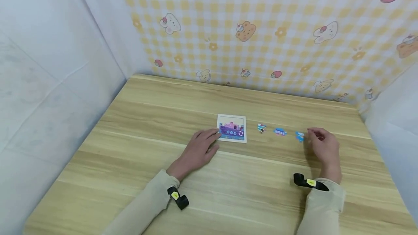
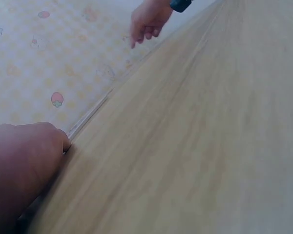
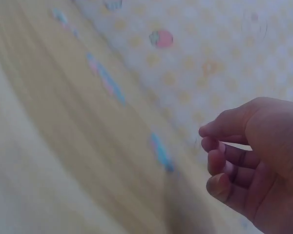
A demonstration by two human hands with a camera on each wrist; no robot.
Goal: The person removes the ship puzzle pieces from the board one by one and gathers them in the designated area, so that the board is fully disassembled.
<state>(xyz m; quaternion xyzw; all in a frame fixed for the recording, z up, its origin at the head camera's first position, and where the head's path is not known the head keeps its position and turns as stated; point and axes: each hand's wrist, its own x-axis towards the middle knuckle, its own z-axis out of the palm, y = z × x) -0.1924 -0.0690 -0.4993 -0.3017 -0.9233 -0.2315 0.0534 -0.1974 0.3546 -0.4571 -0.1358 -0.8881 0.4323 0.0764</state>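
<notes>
A small square jigsaw board [image 1: 232, 141] with a white border lies on the table, its picture a purple and pink ship, with a pale strip along its top. My left hand [image 1: 199, 151] rests at the board's left edge, fingers stretched onto it. To the right of the board, three loose puzzle pieces lie in a row: a striped piece [image 1: 261, 128], a blue and purple piece [image 1: 279, 131] and a blue piece [image 1: 299, 136]. Just beside the blue piece, my right hand [image 1: 324, 146] hovers with loosely curled fingers. In the right wrist view no piece shows between its thumb [image 3: 224, 124] and fingers.
The wooden table [image 1: 130, 119] meets a yellow checked cloth [image 1: 261, 46] with cartoon prints along its back edge. White sheets [image 1: 49, 64] hang at the left and right sides. Black straps [image 1: 310, 182] sit on both sleeves.
</notes>
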